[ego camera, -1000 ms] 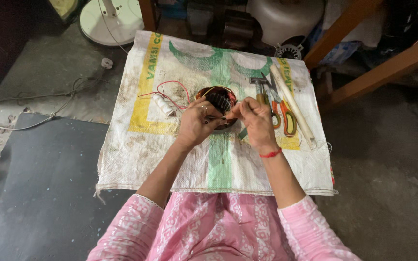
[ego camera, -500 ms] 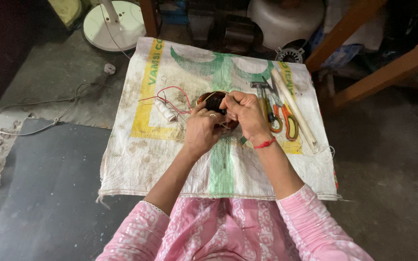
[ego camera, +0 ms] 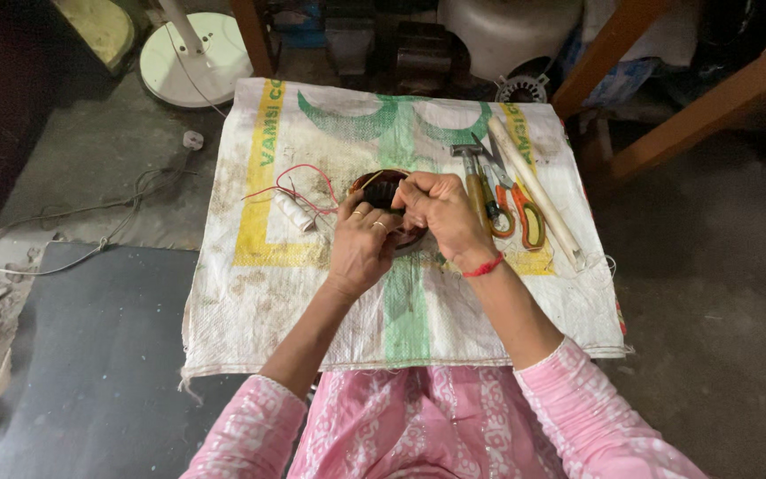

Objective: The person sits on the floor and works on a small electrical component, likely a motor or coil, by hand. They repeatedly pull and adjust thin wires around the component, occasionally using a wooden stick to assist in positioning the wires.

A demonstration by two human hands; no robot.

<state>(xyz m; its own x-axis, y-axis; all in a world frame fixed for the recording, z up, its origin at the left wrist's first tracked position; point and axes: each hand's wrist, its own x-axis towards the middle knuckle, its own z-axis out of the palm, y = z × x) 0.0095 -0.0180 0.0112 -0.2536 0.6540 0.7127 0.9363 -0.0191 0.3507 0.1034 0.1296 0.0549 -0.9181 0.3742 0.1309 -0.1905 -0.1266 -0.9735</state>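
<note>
A round dark motor coil (ego camera: 378, 185) with copper windings lies on a white woven sack (ego camera: 312, 293) spread on the floor. My left hand (ego camera: 361, 246) grips its near side, with rings on two fingers. My right hand (ego camera: 439, 215), a red thread at the wrist, is closed over the coil's right part, fingers pinched at the winding. Most of the coil is hidden under both hands. Red and white wires (ego camera: 287, 180) trail from it to the left, beside a small white spool (ego camera: 295, 211).
A hammer (ego camera: 473, 182), orange-handled scissors (ego camera: 519, 208) and a long white tube (ego camera: 535, 191) lie on the sack to the right. A white fan base (ego camera: 195, 46) stands at the back left, with a cable (ego camera: 73, 217) on the floor. Wooden furniture legs (ego camera: 667, 98) stand at right.
My right hand has moved from the coil's right edge onto its top, covering more of it. The left hand keeps its grip.
</note>
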